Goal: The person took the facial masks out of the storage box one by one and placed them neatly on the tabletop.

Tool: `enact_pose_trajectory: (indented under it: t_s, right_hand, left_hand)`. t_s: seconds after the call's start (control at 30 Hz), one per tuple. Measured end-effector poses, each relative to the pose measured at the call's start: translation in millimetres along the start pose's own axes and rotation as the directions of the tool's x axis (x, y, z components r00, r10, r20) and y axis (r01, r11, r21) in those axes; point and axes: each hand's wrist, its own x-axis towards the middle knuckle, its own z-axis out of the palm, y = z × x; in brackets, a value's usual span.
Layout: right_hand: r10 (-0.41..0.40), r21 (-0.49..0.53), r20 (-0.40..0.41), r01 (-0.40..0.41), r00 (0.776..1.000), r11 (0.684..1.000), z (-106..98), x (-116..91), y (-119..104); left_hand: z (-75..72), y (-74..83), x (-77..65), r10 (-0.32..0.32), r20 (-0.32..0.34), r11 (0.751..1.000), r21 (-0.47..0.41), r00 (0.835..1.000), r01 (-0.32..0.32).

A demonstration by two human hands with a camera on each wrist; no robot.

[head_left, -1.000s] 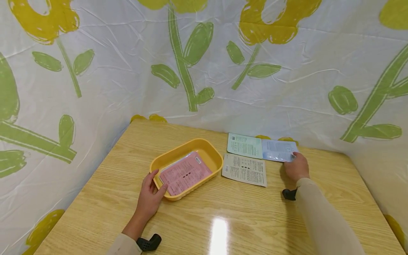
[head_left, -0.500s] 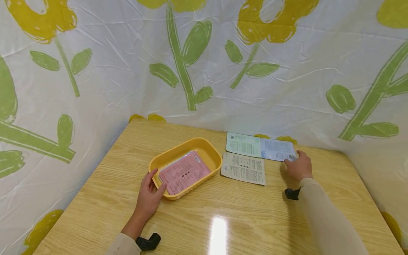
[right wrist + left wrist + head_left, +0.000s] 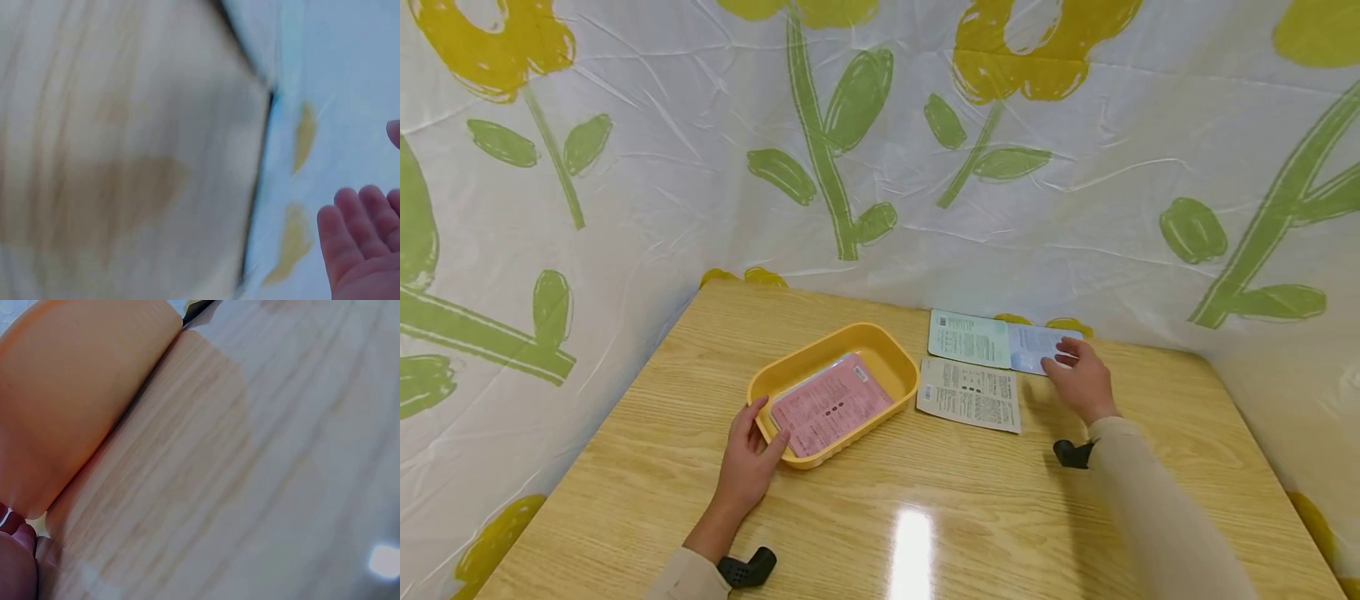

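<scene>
My left hand (image 3: 748,460) grips the near left corner of a yellow plastic tray (image 3: 880,354), its thumb over the rim. A pink printed packet (image 3: 831,406) lies flat inside the tray, with the edge of something pale and shiny showing beneath it. To the right, my right hand (image 3: 1084,382) hovers over a light blue packet (image 3: 1033,340) with fingers loosely extended and holding nothing; it hides part of that packet. In the right wrist view the right fingers (image 3: 369,219) appear straight. The left wrist view shows the outer wall of the tray (image 3: 81,394).
A pale green packet (image 3: 970,340) lies against the left side of the blue one. In front of it is a beige packet (image 3: 970,396), near the tray's right end. The wooden table (image 3: 850,525) meets a flower-printed cloth (image 3: 700,150) at the back and left.
My right hand first touched the blue packet's near right corner, let go and drew slightly right, then moved left and up over it. The left hand stays on the tray.
</scene>
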Motion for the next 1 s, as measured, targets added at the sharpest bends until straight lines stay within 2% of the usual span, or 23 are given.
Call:
enact_pose_trajectory:
  t_s: [0.13,0.3,0.57,0.7,0.87,1.0]
  right_hand:
    - [-0.135,0.068,0.047,0.131,0.99,0.989,10,-5,-24]
    - [-0.246,0.124,0.094,0.234,0.965,0.964,24,-11,-54]
    - [-0.321,0.18,0.228,0.284,0.919,0.942,47,-23,-95]
    - [-0.362,0.191,0.292,0.317,0.885,0.929,63,-26,-114]
    - [-0.417,0.168,0.366,0.381,0.832,0.909,81,-28,-135]
    - [-0.424,0.166,0.401,0.39,0.813,0.906,93,-27,-147]
  left_hand:
    - [0.2,-0.2,0.5,0.011,-0.012,1.0,0.005,1.0,-0.01]
    - [0.0,-0.3,0.7,0.007,-0.006,1.0,0.003,1.0,-0.007]
    - [-1.0,-1.2,-0.4,0.013,0.012,1.0,-0.019,1.0,-0.013]
    - [-1.3,-1.1,-0.4,0.011,0.009,1.0,-0.015,1.0,-0.011]
    - [-1.0,-1.2,0.1,0.012,0.013,1.0,-0.018,1.0,-0.012]
    - [-0.9,-1.1,0.0,0.007,0.012,1.0,-0.016,1.0,-0.006]
